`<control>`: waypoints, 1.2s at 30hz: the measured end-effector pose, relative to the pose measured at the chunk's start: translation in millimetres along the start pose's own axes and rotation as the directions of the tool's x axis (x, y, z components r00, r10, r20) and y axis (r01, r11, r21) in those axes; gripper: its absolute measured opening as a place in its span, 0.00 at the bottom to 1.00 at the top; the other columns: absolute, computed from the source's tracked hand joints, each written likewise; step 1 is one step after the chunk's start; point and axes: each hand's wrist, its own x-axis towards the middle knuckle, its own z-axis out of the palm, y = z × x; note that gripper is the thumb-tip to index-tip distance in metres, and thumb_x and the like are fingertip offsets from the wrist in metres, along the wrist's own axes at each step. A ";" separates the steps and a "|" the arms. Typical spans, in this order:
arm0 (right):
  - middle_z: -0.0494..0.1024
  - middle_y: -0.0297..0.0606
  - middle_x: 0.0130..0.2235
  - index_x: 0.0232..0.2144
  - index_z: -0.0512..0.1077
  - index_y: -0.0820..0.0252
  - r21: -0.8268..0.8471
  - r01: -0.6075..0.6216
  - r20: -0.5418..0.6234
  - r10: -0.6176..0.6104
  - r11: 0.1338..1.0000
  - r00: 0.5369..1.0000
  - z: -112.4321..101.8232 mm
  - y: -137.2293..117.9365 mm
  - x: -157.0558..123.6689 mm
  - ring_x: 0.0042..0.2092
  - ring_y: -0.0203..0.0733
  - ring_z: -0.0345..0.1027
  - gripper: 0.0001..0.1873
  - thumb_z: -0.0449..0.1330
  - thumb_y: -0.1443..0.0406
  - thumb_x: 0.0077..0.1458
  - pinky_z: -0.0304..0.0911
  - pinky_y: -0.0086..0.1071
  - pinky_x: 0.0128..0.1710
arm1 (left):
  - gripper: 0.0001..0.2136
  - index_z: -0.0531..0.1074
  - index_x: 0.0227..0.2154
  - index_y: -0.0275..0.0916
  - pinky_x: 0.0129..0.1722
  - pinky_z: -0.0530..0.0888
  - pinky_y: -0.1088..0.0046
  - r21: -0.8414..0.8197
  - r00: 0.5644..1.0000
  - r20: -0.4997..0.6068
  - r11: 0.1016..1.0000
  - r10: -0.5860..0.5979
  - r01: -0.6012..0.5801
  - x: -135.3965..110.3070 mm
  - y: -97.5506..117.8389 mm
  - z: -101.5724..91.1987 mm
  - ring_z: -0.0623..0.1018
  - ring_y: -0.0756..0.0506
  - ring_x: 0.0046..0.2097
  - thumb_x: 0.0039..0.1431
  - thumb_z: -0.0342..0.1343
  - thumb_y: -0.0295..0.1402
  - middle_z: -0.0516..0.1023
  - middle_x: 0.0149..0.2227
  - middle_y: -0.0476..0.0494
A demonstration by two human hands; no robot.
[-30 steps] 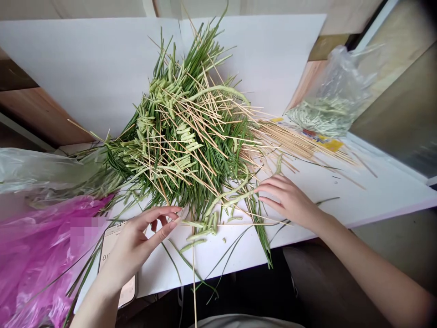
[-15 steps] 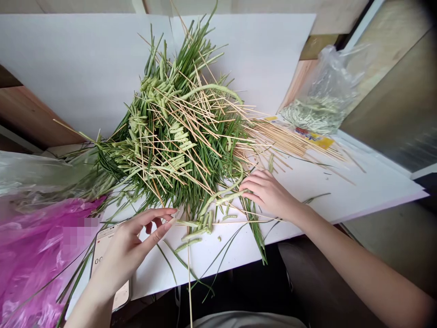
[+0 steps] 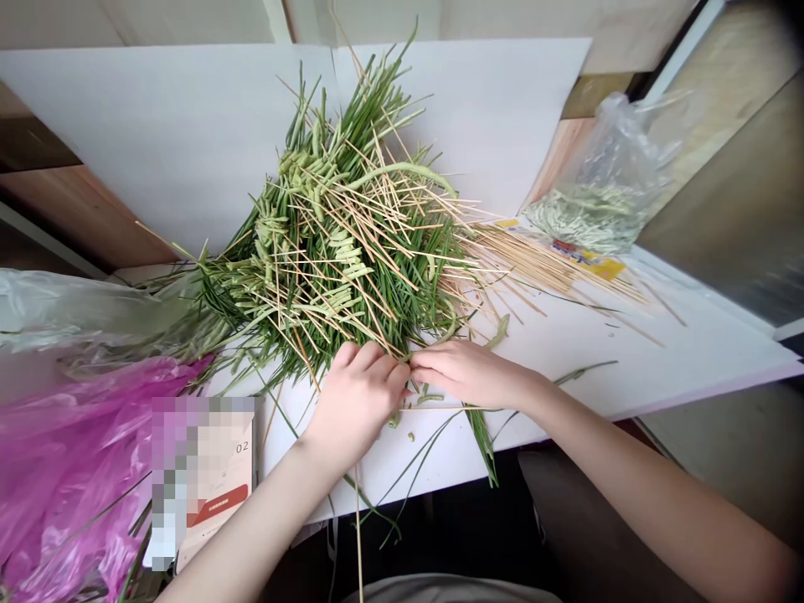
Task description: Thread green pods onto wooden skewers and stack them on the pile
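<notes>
Here, the left hand [image 3: 361,398] and the right hand [image 3: 465,373] are together (what is between them, I cannot tell). Just beyond, at eleven o'clock, lie the greens [image 3: 389,293]; at two, sticks [image 3: 546,266], then a bag [image 3: 590,218].

From where I stand, there's a single camera, worn on the person's head, and it peers forward and down past their own lap [image 3: 465,519]. The left hand [image 3: 364,394] and right hand [image 3: 468,373] sit a little below the middle of its view, close in, with the forearms [image 3: 634,469] running up from the bottom left and the lower right. Beyond them it faces the heap of greens [image 3: 342,247], with the white board [image 3: 176,142] standing behind near the top. It sees wide: the pink bag [image 3: 94,477] runs off at the left edge, the clear bag [image 3: 584,213] stands over to the right, and the near edge of the table [image 3: 559,339] slants across below.
</notes>
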 end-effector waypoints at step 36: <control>0.73 0.33 0.29 0.32 0.72 0.61 -0.322 0.302 -0.091 -0.347 0.897 0.934 31.4 13.9 4.4 0.31 0.39 0.64 0.12 0.58 0.67 0.71 0.52 0.33 0.32 | 0.17 0.85 0.38 0.42 0.35 0.70 0.73 -0.811 0.882 0.440 0.497 0.170 0.309 4.1 -60.3 16.5 0.78 0.45 0.35 0.66 0.57 0.48 0.83 0.32 0.43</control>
